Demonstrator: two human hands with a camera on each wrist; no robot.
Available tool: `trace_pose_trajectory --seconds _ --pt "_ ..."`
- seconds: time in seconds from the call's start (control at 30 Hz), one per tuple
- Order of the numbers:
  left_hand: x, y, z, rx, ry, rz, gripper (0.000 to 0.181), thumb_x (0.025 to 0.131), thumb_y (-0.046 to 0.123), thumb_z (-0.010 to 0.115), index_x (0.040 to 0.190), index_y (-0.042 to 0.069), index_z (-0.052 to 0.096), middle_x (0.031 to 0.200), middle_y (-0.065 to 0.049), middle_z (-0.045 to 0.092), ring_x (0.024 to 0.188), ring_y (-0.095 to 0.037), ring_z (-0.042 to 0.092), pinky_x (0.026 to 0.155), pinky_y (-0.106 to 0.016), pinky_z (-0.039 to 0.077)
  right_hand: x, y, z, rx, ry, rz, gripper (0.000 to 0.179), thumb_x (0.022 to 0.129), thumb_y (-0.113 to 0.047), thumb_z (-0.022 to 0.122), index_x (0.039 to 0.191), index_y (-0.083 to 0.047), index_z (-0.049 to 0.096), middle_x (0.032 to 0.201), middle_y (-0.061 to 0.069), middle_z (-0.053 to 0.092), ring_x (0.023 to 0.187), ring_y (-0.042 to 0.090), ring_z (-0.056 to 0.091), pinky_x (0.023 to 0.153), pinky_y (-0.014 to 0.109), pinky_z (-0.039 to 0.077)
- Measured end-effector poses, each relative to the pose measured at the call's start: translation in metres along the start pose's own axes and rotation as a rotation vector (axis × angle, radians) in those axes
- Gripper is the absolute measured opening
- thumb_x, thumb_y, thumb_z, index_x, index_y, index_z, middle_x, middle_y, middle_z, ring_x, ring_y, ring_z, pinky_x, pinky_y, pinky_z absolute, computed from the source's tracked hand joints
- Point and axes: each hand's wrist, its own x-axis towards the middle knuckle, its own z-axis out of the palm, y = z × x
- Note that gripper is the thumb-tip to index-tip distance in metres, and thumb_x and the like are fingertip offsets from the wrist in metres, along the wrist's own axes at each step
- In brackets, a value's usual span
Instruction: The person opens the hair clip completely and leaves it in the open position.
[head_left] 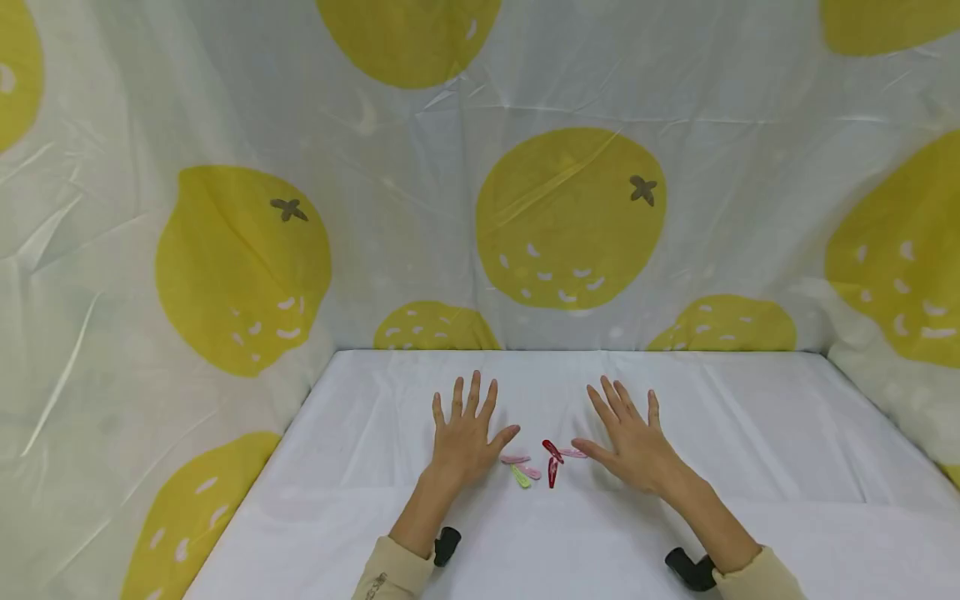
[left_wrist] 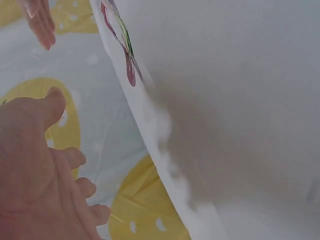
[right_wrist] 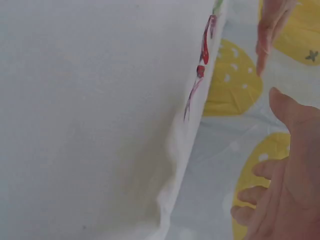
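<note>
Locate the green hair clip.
Head view: the green clip lies on the white tabletop beside two pink clips, right of the left hand and left of the two red clips.

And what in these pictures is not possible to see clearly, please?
Head view: the mark on the left sleeve, too small to read.
Left wrist view: the hair clips, running together and cut by the top edge.
Right wrist view: the left hand, partly cut off by the top edge.
</note>
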Motion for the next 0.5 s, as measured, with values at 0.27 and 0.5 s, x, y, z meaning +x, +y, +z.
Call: trace_pose_trajectory --seconds 0.27,0.5 --pt "0.001 0.007 0.002 -0.027 -0.09 0.027 0.072 0.103 0.053 0.052 0.162 0.014 0.036 0.171 -0.018 0.022 0.157 -0.044 0.022 0.122 -0.069 0.017 0.001 0.004 -0.003 0.335 -0.107 -0.029 0.081 0.097 -0.047 0.068 0.161 -0.011 0.035 0.17 0.023 0.024 0.155 0.049 0.025 0.118 0.078 0.003" --pt "0.002 0.015 0.007 -0.06 -0.19 0.057 0.063 0.101 0.047 0.061 0.156 0.016 0.048 0.165 -0.018 0.038 0.151 -0.041 0.039 0.117 -0.062 0.037 0.004 0.01 0.001 0.503 -0.167 -0.048 0.063 0.098 -0.037 0.071 0.151 -0.009 0.053 0.157 0.018 0.049 0.141 0.044 0.049 0.111 0.064 0.042"
